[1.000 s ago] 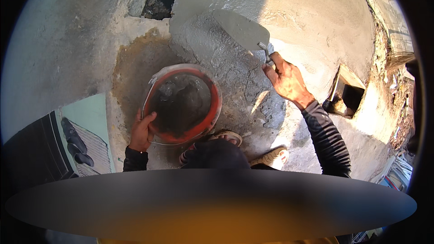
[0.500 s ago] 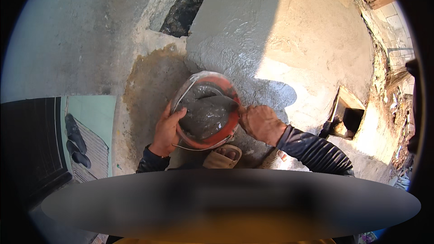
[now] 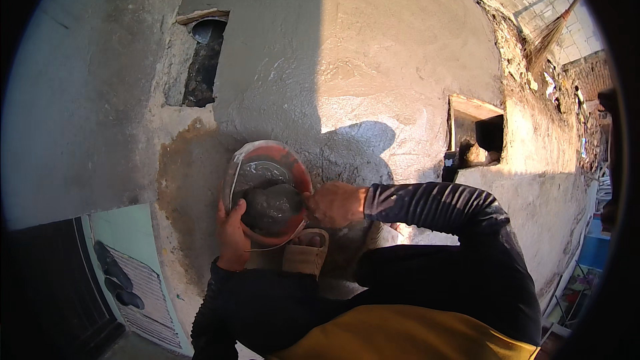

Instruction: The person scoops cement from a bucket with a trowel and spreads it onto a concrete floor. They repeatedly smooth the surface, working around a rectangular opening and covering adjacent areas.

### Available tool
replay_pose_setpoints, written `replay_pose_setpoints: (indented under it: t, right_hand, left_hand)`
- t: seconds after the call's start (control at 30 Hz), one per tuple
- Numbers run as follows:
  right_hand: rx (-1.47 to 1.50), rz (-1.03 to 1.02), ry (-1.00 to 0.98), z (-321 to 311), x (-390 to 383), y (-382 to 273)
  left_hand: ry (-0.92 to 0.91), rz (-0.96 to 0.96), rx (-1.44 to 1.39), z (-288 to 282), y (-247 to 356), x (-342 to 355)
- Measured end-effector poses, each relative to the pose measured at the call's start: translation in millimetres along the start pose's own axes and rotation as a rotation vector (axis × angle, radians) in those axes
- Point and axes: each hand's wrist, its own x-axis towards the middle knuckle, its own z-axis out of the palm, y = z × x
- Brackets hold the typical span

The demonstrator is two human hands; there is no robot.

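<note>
A red-orange bucket (image 3: pixel 300 172) with a thin wire handle stands tilted in front of me, partly filled with wet grey mortar (image 3: pixel 263 172). My left hand (image 3: pixel 233 237) grips its left rim, thumb over the edge. At the right rim, my right hand (image 3: pixel 335 205) is closed around the handle of what looks like a trowel. A rounded lump of mortar (image 3: pixel 273 208) sits over its blade inside the bucket, so the blade is mostly hidden. A beige sandal (image 3: pixel 307 251) shows just below the bucket.
Wet grey plaster (image 3: pixel 273 73) covers the surface beyond the bucket, half in sunlight. It has a dark left opening (image 3: pixel 205 70) and a wood-framed right opening (image 3: pixel 490 132). A broom (image 3: pixel 550 35) is at the upper right; dark footwear (image 3: pixel 120 280) lies on a ribbed mat at lower left.
The view has shifted, so bucket and hands appear lower and further left. The mortar at the trowel now forms a rounder lump. Both hands keep their holds.
</note>
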Motion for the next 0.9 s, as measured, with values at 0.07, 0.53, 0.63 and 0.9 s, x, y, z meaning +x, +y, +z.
replay_pose_setpoints:
  t: [0.07, 0.53, 0.63, 0.9]
  right_hand:
    - [0.087, -0.094, -0.01, 4, -4, -5]
    - [0.749, 0.029, -0.155, 25, -24, 20]
    - [0.83, 0.017, -0.09, 17, -35, 28]
    - [0.399, 0.009, 0.486, -38, -76, 127]
  left_hand:
    - [-0.018, 0.089, -0.003, 9, -3, 0]
    - [0.134, 0.063, 0.11, 6, -9, 3]
    - [0.099, 0.024, 0.02, -14, -3, 12]
    - [0.138, -0.034, 0.053, -101, 2, 0]
